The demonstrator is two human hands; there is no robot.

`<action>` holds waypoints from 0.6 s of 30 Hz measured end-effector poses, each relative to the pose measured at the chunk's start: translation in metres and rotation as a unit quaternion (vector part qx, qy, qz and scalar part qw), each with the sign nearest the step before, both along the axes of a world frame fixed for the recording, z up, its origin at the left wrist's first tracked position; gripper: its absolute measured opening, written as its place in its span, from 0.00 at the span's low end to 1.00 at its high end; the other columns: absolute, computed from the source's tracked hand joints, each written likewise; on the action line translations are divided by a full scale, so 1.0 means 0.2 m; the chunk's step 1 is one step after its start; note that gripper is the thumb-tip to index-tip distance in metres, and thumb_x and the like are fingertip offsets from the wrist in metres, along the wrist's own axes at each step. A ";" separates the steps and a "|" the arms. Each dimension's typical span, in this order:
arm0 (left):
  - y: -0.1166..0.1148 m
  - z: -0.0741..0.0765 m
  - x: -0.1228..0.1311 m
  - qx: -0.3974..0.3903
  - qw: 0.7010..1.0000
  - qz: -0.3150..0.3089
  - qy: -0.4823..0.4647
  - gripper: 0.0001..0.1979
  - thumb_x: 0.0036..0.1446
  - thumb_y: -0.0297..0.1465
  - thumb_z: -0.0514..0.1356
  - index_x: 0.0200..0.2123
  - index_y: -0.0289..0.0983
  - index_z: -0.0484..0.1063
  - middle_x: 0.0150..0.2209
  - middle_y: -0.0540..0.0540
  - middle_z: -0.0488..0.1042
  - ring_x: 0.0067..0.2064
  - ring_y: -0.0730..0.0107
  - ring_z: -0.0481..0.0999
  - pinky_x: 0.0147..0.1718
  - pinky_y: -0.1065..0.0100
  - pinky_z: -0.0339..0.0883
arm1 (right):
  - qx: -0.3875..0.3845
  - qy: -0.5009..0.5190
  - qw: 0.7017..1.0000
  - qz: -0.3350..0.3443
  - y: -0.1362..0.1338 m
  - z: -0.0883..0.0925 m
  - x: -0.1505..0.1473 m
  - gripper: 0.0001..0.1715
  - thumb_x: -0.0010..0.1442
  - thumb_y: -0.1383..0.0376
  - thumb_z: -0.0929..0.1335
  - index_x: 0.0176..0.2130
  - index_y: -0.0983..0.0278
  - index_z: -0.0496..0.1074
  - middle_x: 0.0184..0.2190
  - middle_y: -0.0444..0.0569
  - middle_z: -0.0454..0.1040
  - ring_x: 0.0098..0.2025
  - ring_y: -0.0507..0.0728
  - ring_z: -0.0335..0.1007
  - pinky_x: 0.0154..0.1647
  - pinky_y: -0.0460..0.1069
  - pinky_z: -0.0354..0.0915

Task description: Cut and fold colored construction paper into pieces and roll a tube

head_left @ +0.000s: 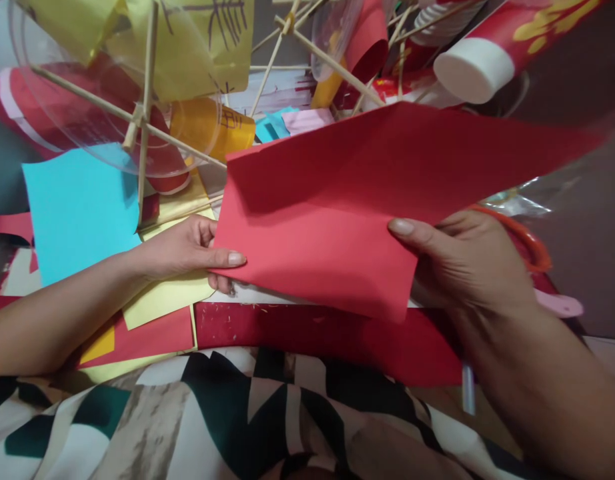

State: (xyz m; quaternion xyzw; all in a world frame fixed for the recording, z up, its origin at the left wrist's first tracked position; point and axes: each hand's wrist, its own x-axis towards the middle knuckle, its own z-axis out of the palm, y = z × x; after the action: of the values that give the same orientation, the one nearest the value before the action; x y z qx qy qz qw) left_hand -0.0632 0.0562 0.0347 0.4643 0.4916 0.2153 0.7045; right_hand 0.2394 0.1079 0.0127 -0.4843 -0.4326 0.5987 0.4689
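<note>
Between my two hands is a sheet of red paper (317, 247), its upper part bent over and reaching far to the right. My left hand (202, 253) pinches its left edge, thumb on top and fingers behind. On the right side, my right hand (467, 260) grips the sheet with the thumb pressed on its face; those fingers are mostly hidden behind the paper. Under my left wrist lies yellow paper (167, 300), and a blue sheet (82, 213) stands just beyond my left forearm.
Wooden sticks (147, 123) joined in a frame stand behind, near a clear plastic lid (187, 60). An orange cup (207, 127) lies there too. A red tube with a white cap (472, 70) juts in at upper right. Orange scissor handles (532, 243) sit beyond my right hand.
</note>
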 end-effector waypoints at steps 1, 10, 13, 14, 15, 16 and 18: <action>0.00 0.00 0.00 0.001 1.000 0.001 -0.001 0.13 0.47 0.36 0.74 0.28 0.33 0.80 0.23 0.45 0.81 0.22 0.67 0.81 0.23 0.74 0.75 | 0.003 -0.001 1.000 0.001 0.00 0.00 0.00 0.15 0.37 0.61 0.83 0.28 0.59 0.82 0.40 0.48 0.83 0.42 0.60 0.80 0.56 0.56 0.72; -0.01 -0.04 -0.01 0.078 0.993 0.083 -0.011 0.12 0.49 0.36 0.73 0.31 0.35 0.77 0.20 0.49 0.78 0.21 0.70 0.78 0.27 0.68 0.78 | -0.060 -0.004 0.990 0.128 0.02 -0.03 0.05 0.16 0.42 0.53 0.81 0.28 0.58 0.81 0.30 0.48 0.83 0.33 0.59 0.80 0.42 0.54 0.77; -0.01 -0.06 -0.01 0.097 0.989 0.106 -0.023 0.10 0.50 0.33 0.73 0.33 0.36 0.77 0.21 0.49 0.79 0.21 0.70 0.78 0.26 0.69 0.78 | -0.072 -0.014 0.981 0.180 0.02 -0.01 0.05 0.12 0.46 0.55 0.80 0.26 0.59 0.81 0.25 0.46 0.81 0.24 0.54 0.76 0.29 0.49 0.75; -0.01 -0.06 -0.01 0.096 0.989 0.106 -0.029 0.10 0.50 0.32 0.72 0.34 0.36 0.77 0.22 0.48 0.79 0.22 0.70 0.79 0.26 0.70 0.77 | -0.080 -0.017 0.977 0.196 0.02 -0.01 0.05 0.12 0.46 0.55 0.80 0.26 0.59 0.81 0.22 0.46 0.80 0.21 0.54 0.74 0.24 0.48 0.73; -0.01 -0.07 -0.01 0.095 0.989 0.108 -0.036 0.11 0.50 0.31 0.72 0.36 0.36 0.77 0.24 0.48 0.80 0.23 0.70 0.79 0.26 0.70 0.77 | -0.087 -0.019 0.975 0.206 0.02 0.00 0.04 0.12 0.45 0.56 0.80 0.26 0.60 0.81 0.20 0.45 0.79 0.18 0.53 0.72 0.21 0.47 0.71; -0.01 -0.07 0.00 0.094 0.988 0.114 -0.044 0.14 0.50 0.31 0.72 0.40 0.36 0.77 0.26 0.47 0.81 0.24 0.69 0.80 0.27 0.70 0.77 | -0.091 -0.019 0.974 0.206 0.02 0.00 0.04 0.12 0.44 0.56 0.81 0.26 0.60 0.81 0.19 0.45 0.78 0.17 0.53 0.71 0.20 0.47 0.70; -0.01 -0.06 0.01 0.098 0.982 0.148 -0.058 0.25 0.50 0.31 0.72 0.52 0.40 0.74 0.33 0.46 0.82 0.29 0.67 0.82 0.30 0.68 0.78 | -0.083 -0.011 0.980 0.183 0.02 0.01 0.03 0.12 0.42 0.59 0.81 0.28 0.59 0.81 0.24 0.44 0.81 0.20 0.53 0.73 0.23 0.48 0.72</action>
State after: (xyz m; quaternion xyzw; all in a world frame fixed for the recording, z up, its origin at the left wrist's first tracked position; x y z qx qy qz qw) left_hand -0.0619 0.0541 0.0222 0.4404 0.4894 0.3908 0.6433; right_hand 0.2449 0.1117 0.0142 -0.4410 -0.4679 0.7025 0.3051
